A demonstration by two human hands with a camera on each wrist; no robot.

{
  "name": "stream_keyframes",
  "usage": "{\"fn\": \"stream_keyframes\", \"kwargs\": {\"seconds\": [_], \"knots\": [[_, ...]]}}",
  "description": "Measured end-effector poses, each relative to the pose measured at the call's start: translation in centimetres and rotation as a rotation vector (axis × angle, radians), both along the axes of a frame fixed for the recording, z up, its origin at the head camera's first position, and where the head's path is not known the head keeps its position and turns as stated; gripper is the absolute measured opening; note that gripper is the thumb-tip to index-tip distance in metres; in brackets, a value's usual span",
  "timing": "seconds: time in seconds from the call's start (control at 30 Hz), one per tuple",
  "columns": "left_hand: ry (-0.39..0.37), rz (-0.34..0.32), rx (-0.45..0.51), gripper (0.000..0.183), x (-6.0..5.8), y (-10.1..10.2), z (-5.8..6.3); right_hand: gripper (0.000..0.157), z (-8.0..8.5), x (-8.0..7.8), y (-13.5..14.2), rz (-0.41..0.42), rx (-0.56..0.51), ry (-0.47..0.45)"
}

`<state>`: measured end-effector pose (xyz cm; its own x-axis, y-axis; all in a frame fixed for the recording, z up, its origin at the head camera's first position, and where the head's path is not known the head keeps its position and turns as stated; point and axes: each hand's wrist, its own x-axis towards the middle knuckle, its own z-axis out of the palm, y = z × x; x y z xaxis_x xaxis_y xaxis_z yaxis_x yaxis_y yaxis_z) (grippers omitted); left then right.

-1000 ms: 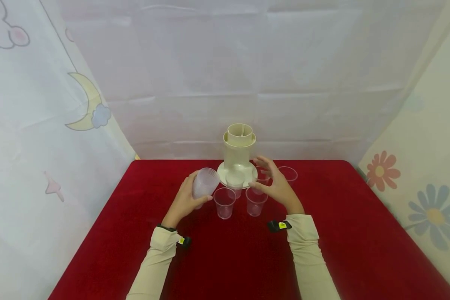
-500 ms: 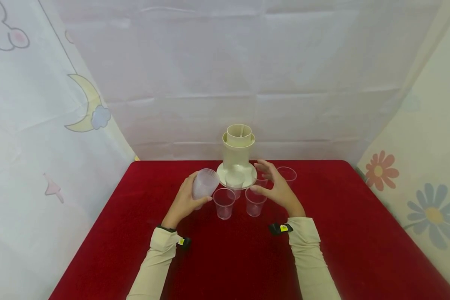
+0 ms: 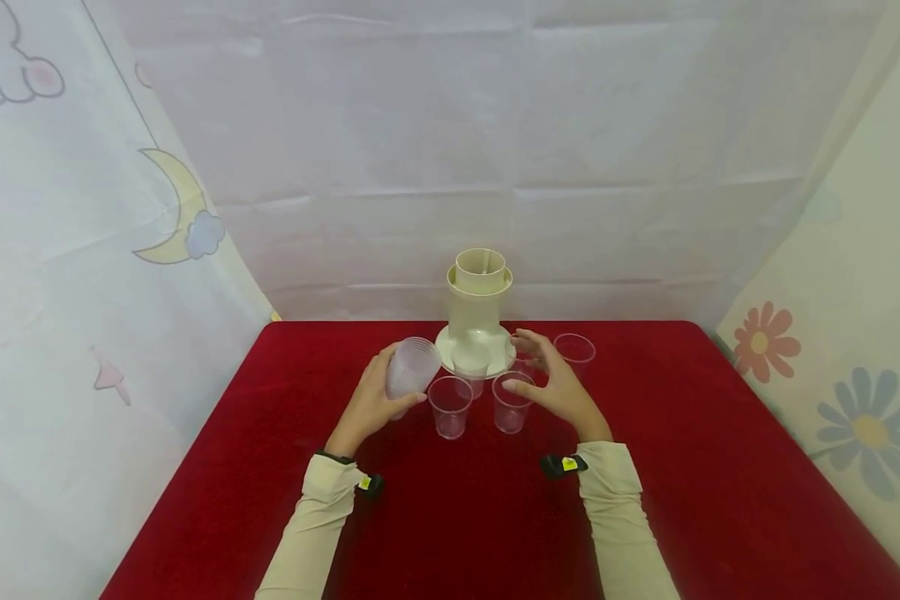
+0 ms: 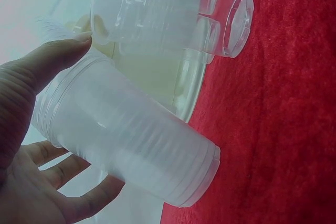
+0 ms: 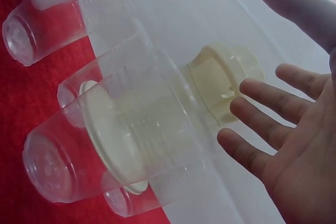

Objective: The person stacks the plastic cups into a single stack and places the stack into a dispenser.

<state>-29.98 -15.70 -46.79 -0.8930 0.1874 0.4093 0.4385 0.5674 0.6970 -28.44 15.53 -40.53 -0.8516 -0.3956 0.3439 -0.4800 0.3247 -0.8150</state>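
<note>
My left hand (image 3: 367,404) grips a tilted stack of nested clear plastic cups (image 3: 412,371). In the left wrist view the thumb lies near the rims of the stack (image 4: 136,129) and the fingers curl beneath its side. To its right stand two clear cups, a left one (image 3: 450,417) and a right one (image 3: 510,415). My right hand (image 3: 558,387) is over and behind the right cup, its thumb overlapping the rim. The right wrist view shows that hand's fingers (image 5: 278,108) spread with nothing held, beside a cup's (image 5: 121,129) mouth.
Behind the front cups is a cream cylindrical stand (image 3: 474,312) on a round base, with another clear cup (image 3: 471,371) before it. One more clear cup (image 3: 576,354) stands farther right; another is partly hidden behind the right hand. A red cloth (image 3: 457,533) covers the table.
My right hand has drawn slightly back toward me and lower, its fingertips leaving the stand's edge. The left hand and its stack of cups have stayed in place.
</note>
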Motion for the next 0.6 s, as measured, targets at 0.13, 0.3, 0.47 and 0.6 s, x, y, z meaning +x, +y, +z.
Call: {"fn": "stream_keyframes", "kwargs": {"seconds": [0.13,0.3,0.47,0.6], "knots": [[-0.002,-0.001,0.009,0.085,0.0,0.0,0.1,0.075,-0.1,0.1,0.0,0.002,-0.007,0.0],[-0.051,0.0,0.019,0.086,0.1,0.0,0.1,0.074,-0.2,0.1,0.0,0.011,-0.017,-0.001],[-0.039,-0.003,0.017,0.086,0.1,0.0,0.0,0.075,-0.7,-0.1,0.2,0.016,-0.009,-0.007],[-0.006,0.001,0.005,0.085,0.0,0.1,0.0,0.075,-1.1,-0.3,0.2,0.009,-0.007,-0.018]]}}
